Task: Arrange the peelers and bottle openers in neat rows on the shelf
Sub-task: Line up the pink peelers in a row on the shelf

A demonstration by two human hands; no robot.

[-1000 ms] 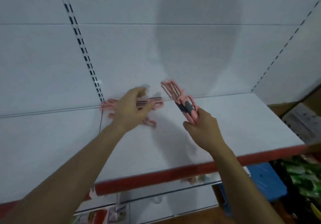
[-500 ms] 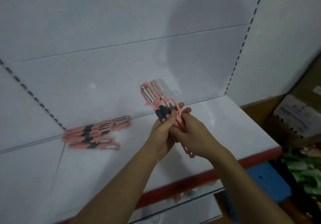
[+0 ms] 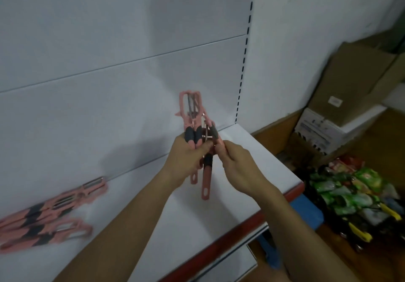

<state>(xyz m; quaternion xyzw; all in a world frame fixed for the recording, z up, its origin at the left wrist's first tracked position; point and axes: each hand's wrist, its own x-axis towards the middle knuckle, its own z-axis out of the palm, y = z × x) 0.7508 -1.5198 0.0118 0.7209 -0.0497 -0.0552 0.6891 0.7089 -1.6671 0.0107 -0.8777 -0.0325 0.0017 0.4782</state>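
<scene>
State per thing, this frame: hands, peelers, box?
left hand: grips a bunch of pink peelers, heads up, above the shelf.
right hand: pinches one peeler of that bunch.
peelers on the shelf: lying flat at left, side by side, untouched.
cardboard box: flaps open, contents not visible.

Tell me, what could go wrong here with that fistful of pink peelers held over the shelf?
The left hand grips several pink peelers while the right hand pinches one; the low-hanging peeler might slip and fall past the shelf's red edge. Bare blades sit near the fingers and could nick them. The laid-down peelers overlap, so adding more may jostle them.
</scene>
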